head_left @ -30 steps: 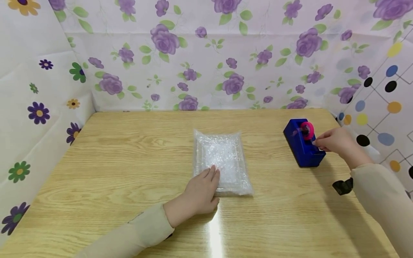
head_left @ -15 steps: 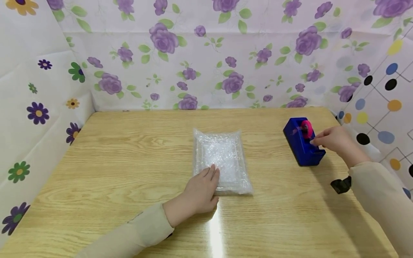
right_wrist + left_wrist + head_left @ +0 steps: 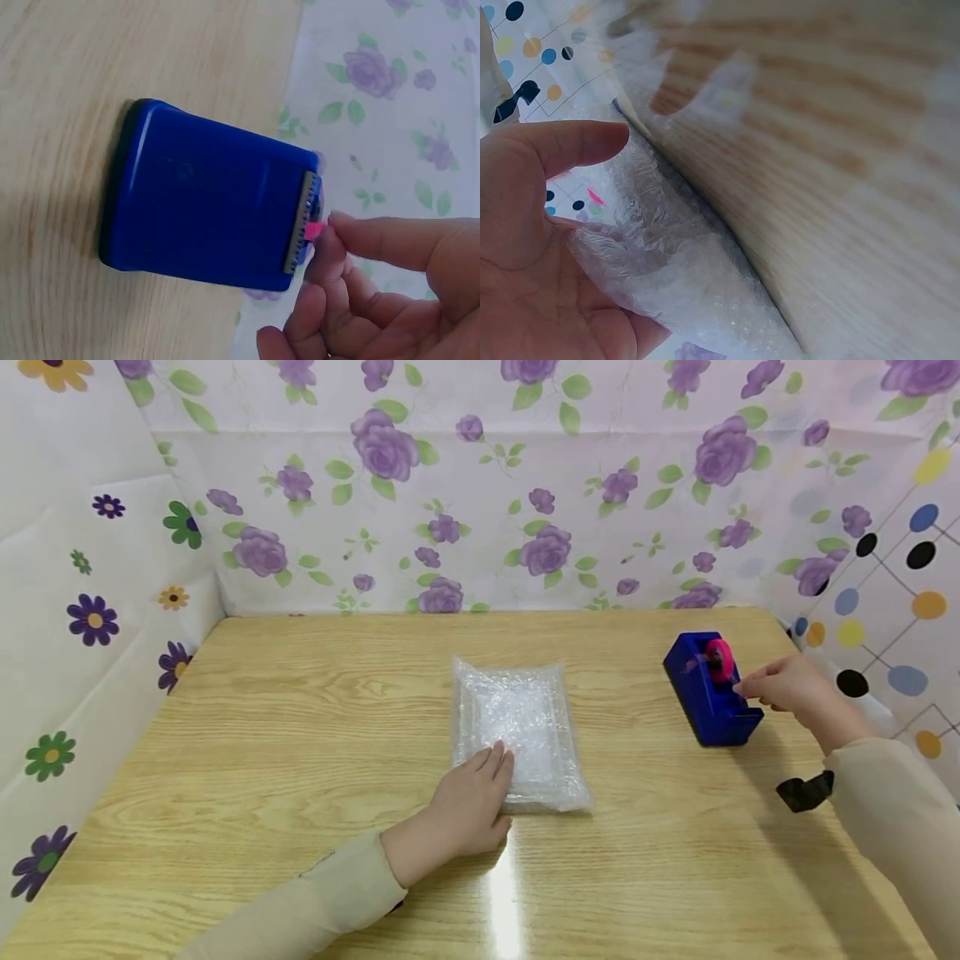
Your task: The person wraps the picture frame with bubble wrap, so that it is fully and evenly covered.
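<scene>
A flat bubble-wrapped package [image 3: 521, 718] lies near the middle of the wooden table. My left hand [image 3: 468, 810] rests on its lower left part with straight fingers. In the left wrist view, the left palm [image 3: 532, 247] stands beside the crinkled bubble wrap [image 3: 675, 262], and the thumb is apart from it. To the right stands a blue tape dispenser [image 3: 693, 693] holding a pink tape roll [image 3: 722, 662]. Above its front, my right hand [image 3: 798, 689] pinches the end of the pink tape [image 3: 312, 230] between thumb and index finger, close to the serrated blade [image 3: 301, 225].
Floral cloth [image 3: 465, 510] hangs behind the table [image 3: 300, 735], with patterned cloths at both sides. The dispenser stands near the table's right side. A black strap [image 3: 806, 792] sits at the right wrist.
My right hand has shifted only slightly at the dispenser's front. The left hand and the package have stayed where they were; the head view has moved a little.
</scene>
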The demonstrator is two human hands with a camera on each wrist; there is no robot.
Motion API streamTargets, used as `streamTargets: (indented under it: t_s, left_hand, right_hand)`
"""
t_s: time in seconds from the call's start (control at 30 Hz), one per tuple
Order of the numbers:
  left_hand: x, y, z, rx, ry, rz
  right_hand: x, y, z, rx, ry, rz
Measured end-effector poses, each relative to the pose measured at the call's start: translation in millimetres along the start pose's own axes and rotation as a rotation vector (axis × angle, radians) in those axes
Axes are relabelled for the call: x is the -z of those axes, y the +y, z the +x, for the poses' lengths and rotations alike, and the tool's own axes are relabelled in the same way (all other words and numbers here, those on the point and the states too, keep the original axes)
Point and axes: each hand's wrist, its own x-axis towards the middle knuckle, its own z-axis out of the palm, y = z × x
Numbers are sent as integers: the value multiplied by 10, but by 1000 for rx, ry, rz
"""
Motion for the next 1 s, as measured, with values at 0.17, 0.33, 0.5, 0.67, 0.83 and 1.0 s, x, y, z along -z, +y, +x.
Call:
streamTargets:
  t_s: [0.17, 0.33, 0.5, 0.67, 0.83, 1.0]
  left_hand:
    - [8, -4, -3, 4, -1, -26]
    - [8, -4, 0, 7, -16, -28]
    - [6, -5, 4, 13, -28, -23]
    - [10, -6, 2, 15, -32, -5]
    - [12, -10, 8, 8, -23, -2]
    - [25, -17, 16, 12, -24, 4]
  right_hand:
    - [37, -14, -4, -6, -21, 41]
    - [60, 34, 17, -15, -89, 124]
    - [59, 112, 15, 0, -129, 180]
    - [54, 128, 18, 13, -146, 200]
    - [76, 155, 27, 15, -167, 228]
    - [97, 202, 59, 20, -198, 266]
